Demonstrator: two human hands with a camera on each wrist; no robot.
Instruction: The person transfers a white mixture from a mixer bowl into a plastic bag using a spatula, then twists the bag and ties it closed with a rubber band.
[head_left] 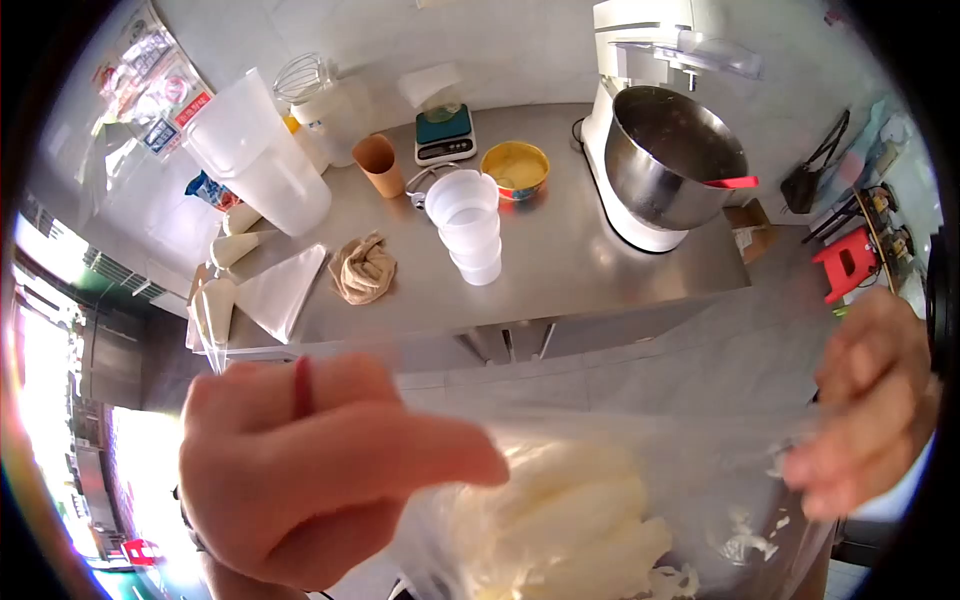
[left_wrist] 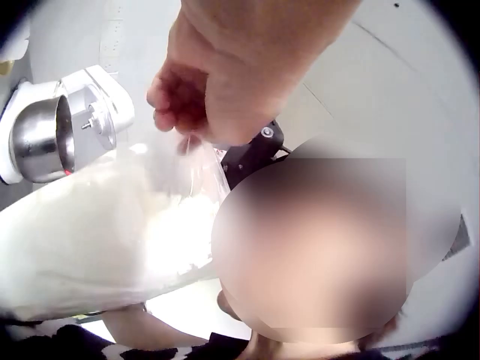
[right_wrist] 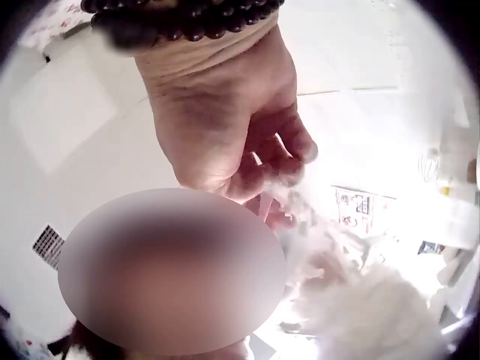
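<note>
Low in the head view, a clear plastic bag [head_left: 560,510] with a pale, creamy filling is held up between both hands. My left hand [head_left: 300,460] pinches one side of its upper edge, fingers curled in and thumb pointing right. From the left wrist view, that hand [left_wrist: 225,82] grips the gathered plastic above the bulging bag [left_wrist: 90,232]. My right hand [head_left: 870,400] pinches the opposite end of the edge, where white smears cling inside. The right wrist view has its fingers [right_wrist: 281,161] curled at the plastic, with the bag [right_wrist: 367,307] blurred below.
On the steel counter [head_left: 560,270] stand a mixer [head_left: 615,130] with its bowl [head_left: 650,180], stacked plastic cups [head_left: 468,225], a yellow bowl [head_left: 515,168], a scale [head_left: 446,140], a brown cup [head_left: 378,165], a crumpled cloth [head_left: 362,268], a tall pitcher [head_left: 265,160] and filled piping bags [head_left: 215,310].
</note>
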